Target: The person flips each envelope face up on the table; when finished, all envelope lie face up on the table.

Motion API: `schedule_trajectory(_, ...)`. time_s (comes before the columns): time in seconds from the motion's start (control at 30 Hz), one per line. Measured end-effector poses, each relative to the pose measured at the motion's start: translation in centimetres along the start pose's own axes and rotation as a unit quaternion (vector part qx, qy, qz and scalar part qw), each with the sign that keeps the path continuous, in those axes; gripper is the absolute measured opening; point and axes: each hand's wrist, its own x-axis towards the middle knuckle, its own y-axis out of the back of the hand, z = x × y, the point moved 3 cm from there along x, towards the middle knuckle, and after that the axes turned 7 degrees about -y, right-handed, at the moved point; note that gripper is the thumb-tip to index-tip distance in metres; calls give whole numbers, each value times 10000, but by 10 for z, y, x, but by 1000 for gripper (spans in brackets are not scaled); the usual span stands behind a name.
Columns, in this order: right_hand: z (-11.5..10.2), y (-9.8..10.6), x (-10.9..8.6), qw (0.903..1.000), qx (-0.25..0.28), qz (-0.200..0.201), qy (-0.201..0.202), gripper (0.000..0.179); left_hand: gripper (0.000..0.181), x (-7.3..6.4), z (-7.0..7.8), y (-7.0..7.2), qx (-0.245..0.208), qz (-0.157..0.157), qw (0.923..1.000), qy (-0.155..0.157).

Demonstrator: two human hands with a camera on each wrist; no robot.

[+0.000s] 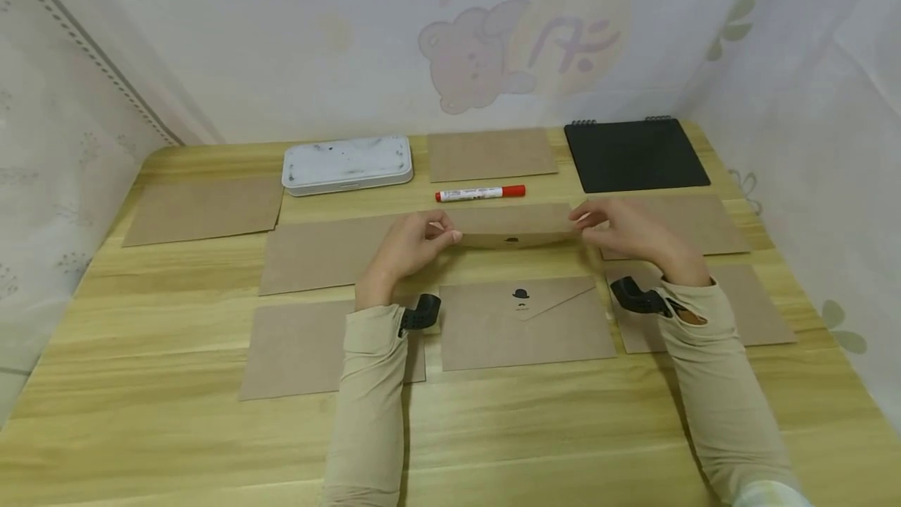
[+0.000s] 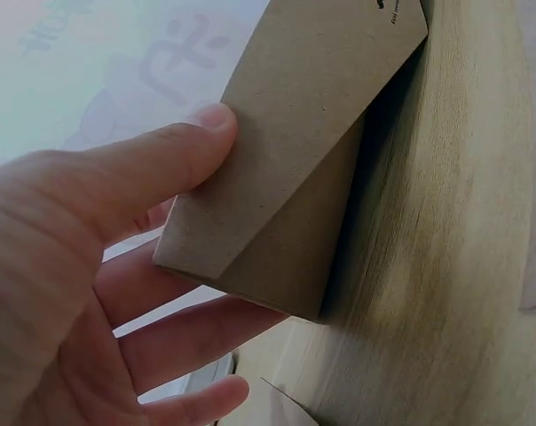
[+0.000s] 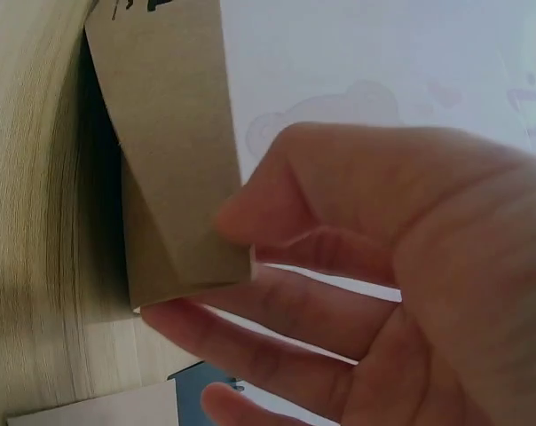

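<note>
Between both hands, a brown kraft envelope (image 1: 512,219) is held tilted up from the table, its pointed flap and small black hat print facing the person. My left hand (image 1: 414,247) pinches its left end, thumb (image 2: 193,146) on the flap side and fingers behind. At the other end my right hand (image 1: 637,233) does the same, its thumb (image 3: 259,209) near the top edge. In both wrist views the envelope's lower edge is close to the wood. Nearer the person lies another envelope (image 1: 517,339) with flap and hat print upward.
Plain brown envelopes lie left (image 1: 324,257) and right (image 1: 679,225) of the hands. Farther back are a white tin case (image 1: 348,164), a red-capped marker (image 1: 480,193), another envelope (image 1: 493,153) and a black spiral notebook (image 1: 637,156). White curtains surround the wooden table (image 1: 176,444).
</note>
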Motion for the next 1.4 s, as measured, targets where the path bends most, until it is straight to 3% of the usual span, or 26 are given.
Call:
schedule_trajectory(0.23,2,5,-1,9982,95,418,412,26,15,0,0,3,-22,210,9998,9)
schedule_trajectory(0.4,4,8,-3,9889,538,1226,646,13,18,-2,-3,6,18,449,9989,147)
schedule_trajectory(0.57,1,8,-2,9611,364,2394,1328,16,21,-3,-5,10,-148,672,9974,216)
schedule_trajectory(0.7,-3,3,0,9309,20,3256,1656,15,21,-4,-6,11,-296,821,9960,212)
schedule_trajectory(0.8,-7,0,1,9091,-72,3668,1976,13,20,-5,-6,11,-364,891,9951,216)
schedule_trajectory(0.9,-9,-1,1,8942,95,3880,2230,13,20,-5,-7,12,-407,979,9942,203)
schedule_trajectory(0.97,-9,-1,0,8898,213,3944,2285,14,20,-6,-7,11,-468,1019,9935,189)
schedule_trajectory(1.27,-10,-4,4,8847,-50,3926,2514,18,19,-7,-8,12,-637,1226,9902,210)
schedule_trajectory(1.4,-8,-5,7,8851,163,3874,2575,23,19,-5,-7,12,-534,1206,9911,172)
